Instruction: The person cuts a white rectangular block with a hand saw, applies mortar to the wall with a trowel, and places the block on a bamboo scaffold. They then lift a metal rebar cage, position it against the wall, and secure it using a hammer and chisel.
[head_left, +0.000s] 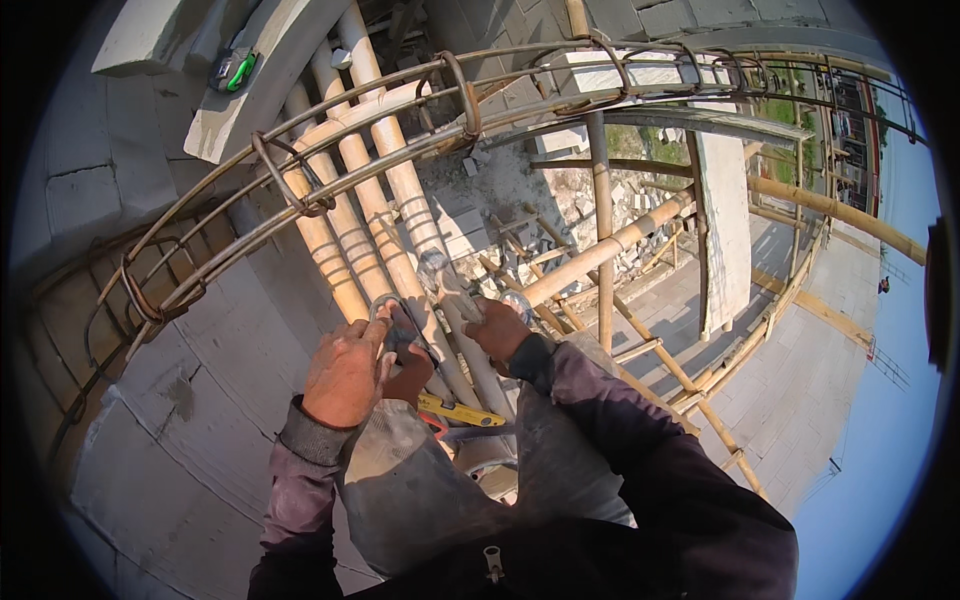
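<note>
My right hand [495,332] is closed round a grey, stick-like tool [455,292], its dusty, wider end pointing away over the bamboo poles [385,210]. Left of it, my left hand [345,375] has its fingers bent together at a small, dark, shiny thing [398,318] whose kind I cannot make out. A yellow spirit level [462,411] lies close to my knees, just below the two hands. Beside the level shows a red handle-like piece [434,424], mostly hidden by my trouser leg.
A curved cage of steel reinforcing bars [370,180] crosses ahead of my hands. Pale block walls [200,400] stand at the left. A tape measure [234,70] rests on a beam. Rubble [610,215] lies far below, past bamboo scaffolding [620,245] on the right.
</note>
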